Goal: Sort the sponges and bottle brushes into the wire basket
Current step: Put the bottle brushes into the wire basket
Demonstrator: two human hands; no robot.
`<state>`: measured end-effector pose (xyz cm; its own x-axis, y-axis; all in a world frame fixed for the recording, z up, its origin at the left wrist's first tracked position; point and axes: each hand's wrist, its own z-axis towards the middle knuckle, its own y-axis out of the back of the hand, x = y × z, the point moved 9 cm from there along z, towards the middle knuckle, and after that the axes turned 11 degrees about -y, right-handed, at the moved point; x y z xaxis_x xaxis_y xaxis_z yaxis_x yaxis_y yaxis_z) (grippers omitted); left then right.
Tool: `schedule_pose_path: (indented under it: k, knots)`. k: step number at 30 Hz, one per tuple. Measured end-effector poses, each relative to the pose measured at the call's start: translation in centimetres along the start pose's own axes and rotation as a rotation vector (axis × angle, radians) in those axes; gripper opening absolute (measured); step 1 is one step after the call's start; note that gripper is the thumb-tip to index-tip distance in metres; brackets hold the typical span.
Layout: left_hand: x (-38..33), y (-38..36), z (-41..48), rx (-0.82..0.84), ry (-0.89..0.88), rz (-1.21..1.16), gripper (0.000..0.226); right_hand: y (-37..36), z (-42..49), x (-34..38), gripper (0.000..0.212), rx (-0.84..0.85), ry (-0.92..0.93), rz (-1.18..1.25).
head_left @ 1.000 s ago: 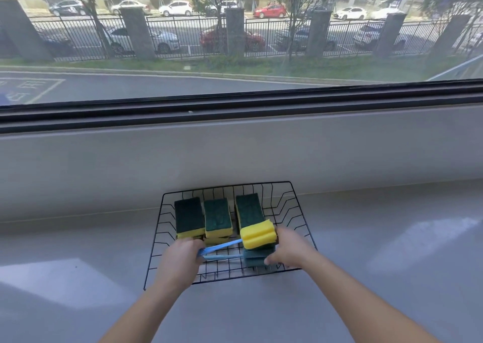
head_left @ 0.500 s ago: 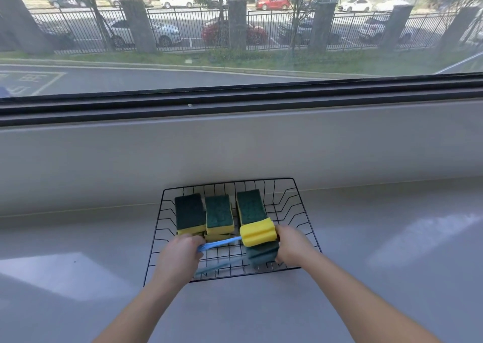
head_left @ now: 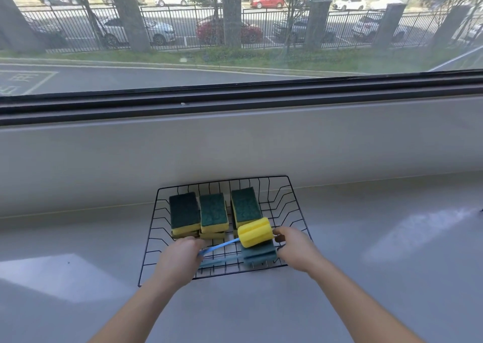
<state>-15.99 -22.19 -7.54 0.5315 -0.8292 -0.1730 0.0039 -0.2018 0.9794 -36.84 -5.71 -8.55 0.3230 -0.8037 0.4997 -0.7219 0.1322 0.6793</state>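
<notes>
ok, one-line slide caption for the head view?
Both hands settle a yellow-headed bottle brush atop a teal one in the wire basket beside stacked sponges.

The black wire basket holds three stacks of green-topped yellow sponges side by side across its far half. In its near half, a yellow-headed bottle brush with a light blue handle lies angled above a dark teal brush resting on the basket floor.
</notes>
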Motion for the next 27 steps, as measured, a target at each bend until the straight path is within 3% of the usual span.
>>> schedule_pose_path:
  k: [9, 17, 22, 27]
  knots:
    - [-0.6, 0.0, 0.8, -0.065, 0.022, -0.145, 0.035, 0.3, -0.7, 1.2, 0.067, -0.032, 0.079, 0.146]
    - [-1.1, 1.4, -1.3, -0.177, 0.047, -0.119, 0.034, 1.4, -1.2, 1.2, 0.043, -0.16, 0.063, 0.203]
    - [-1.2, 3.1, -3.2, -0.229, 0.061, -0.081, 0.038, 2.7, -3.6, 3.1, 0.035, -0.303, 0.161, 0.119]
    - [-0.8, 4.9, -6.2, -0.266, 0.12, -0.076, 0.036, 2.2, -6.5, 4.5, 0.038, -0.322, 0.242, 0.026]
